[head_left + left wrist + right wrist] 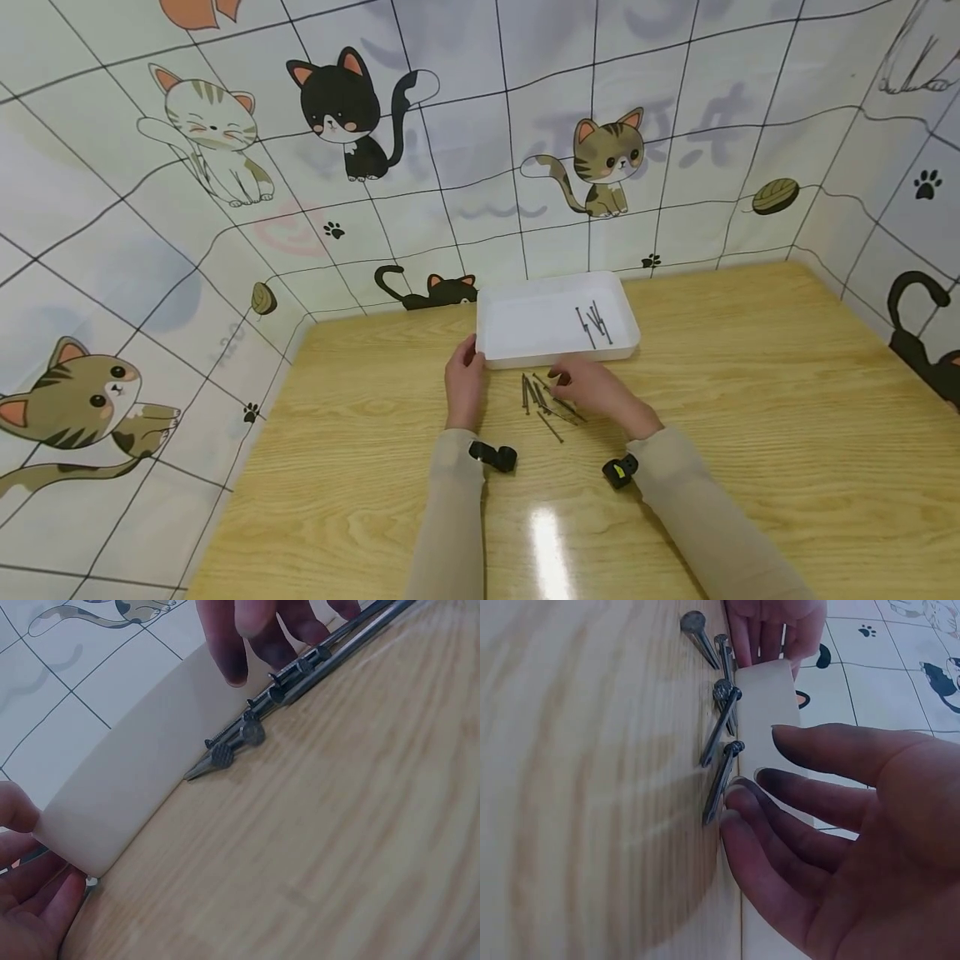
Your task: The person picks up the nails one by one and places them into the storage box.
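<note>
My left hand [464, 385] grips the left front corner of a white tray [551, 362]; in the left wrist view its thumb and fingers [56, 911] meet the tray's end. Just in front of the tray, a loose pile of grey nails [536, 393] lies on the table. Over the pile's right side is my right hand [596, 388]. In the right wrist view its thumb and fingers are spread with nothing between them, and the fingertips [739, 796] are close beside one nail [721, 784]. Whether they touch it I cannot tell.
Inside the tray, several more nails [592, 323] lie toward the right. The tray's back edge stands close to a wall covering [465, 208] printed with cats. Wooden tabletop [360, 467] extends around the tray and pile.
</note>
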{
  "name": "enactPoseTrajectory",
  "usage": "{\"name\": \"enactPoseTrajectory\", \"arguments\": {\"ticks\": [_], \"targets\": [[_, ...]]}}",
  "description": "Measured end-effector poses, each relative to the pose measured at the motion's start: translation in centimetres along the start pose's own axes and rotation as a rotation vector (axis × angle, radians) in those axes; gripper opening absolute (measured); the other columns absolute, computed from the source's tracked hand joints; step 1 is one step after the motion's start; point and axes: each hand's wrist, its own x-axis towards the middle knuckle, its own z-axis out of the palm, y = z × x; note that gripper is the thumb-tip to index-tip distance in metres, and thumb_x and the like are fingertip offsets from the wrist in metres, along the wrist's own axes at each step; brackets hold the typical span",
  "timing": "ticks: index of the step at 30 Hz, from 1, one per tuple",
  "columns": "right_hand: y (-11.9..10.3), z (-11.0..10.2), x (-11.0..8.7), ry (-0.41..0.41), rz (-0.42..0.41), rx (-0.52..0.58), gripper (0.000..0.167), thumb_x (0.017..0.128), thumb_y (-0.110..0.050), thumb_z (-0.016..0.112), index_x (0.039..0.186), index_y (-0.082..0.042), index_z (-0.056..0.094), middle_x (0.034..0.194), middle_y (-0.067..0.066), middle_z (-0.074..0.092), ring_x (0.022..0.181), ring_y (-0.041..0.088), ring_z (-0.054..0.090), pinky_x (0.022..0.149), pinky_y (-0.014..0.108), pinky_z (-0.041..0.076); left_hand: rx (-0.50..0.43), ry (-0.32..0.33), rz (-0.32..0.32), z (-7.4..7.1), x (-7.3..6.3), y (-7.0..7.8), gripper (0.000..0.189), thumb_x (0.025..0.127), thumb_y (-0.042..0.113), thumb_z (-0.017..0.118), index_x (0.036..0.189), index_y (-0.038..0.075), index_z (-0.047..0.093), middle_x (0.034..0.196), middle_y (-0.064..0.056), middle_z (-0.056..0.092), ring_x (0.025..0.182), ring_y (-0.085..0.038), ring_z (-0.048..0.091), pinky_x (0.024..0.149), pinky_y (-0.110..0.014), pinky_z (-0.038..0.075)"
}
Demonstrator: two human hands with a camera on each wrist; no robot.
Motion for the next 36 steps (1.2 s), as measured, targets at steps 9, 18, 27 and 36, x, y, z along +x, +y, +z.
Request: {"name": "enactPoseTrajectory", "arguments": {"ticks": [9, 18, 27, 36], "targets": [[-1.5, 0.6, -0.4, -0.047, 0.077, -0.119, 0.049, 0.078, -0.011, 0.064, 0.124, 0.000, 0.049, 0.080, 0.000, 0.056, 0.066, 0.015, 0.049, 0.062, 0.033, 0.041, 0.007, 0.003, 0.002, -0.2, -0.2, -0.3, 0.038, 0.089, 0.017, 0.048, 0.128, 0.016, 0.050, 0.124, -0.001, 0.051, 0.112, -0.013, 0.046, 0.092, -0.033, 0.038], [-2.0, 0.6, -0.7, -0.024, 0.045, -0.214, 0.036, 0.077, -0.004, 0.063, 0.113, 0.000, 0.058, 0.095, 0.008, 0.062, 0.074, 0.017, 0.054, 0.067, 0.035, 0.045, 0.003, 0.005, 0.008, -0.1, -0.3, -0.3, 0.038, 0.090, 0.019, 0.049, 0.128, 0.017, 0.050, 0.124, -0.001, 0.051, 0.112, -0.013, 0.046, 0.092, -0.034, 0.038], [-2.2, 0.4, -1.1, 0.017, 0.016, -0.277, 0.026, 0.076, 0.003, 0.056, 0.101, 0.000, 0.064, 0.099, 0.012, 0.063, 0.086, 0.026, 0.058, 0.069, 0.038, 0.047, 0.006, 0.008, -0.001, 0.0, 0.0, -0.4, 0.038, 0.089, 0.019, 0.049, 0.127, 0.017, 0.050, 0.123, 0.001, 0.052, 0.111, -0.011, 0.047, 0.091, -0.033, 0.039], [-2.6, 0.5, -1.2, 0.014, 0.053, -0.316, 0.022, 0.076, 0.004, 0.053, 0.091, -0.004, 0.066, 0.090, 0.006, 0.064, 0.076, 0.022, 0.059, 0.060, 0.033, 0.047, -0.006, 0.003, 0.021, 0.0, -0.1, -0.2, 0.038, 0.090, 0.017, 0.048, 0.128, 0.014, 0.050, 0.124, -0.002, 0.052, 0.112, -0.014, 0.046, 0.092, -0.034, 0.039]]}}
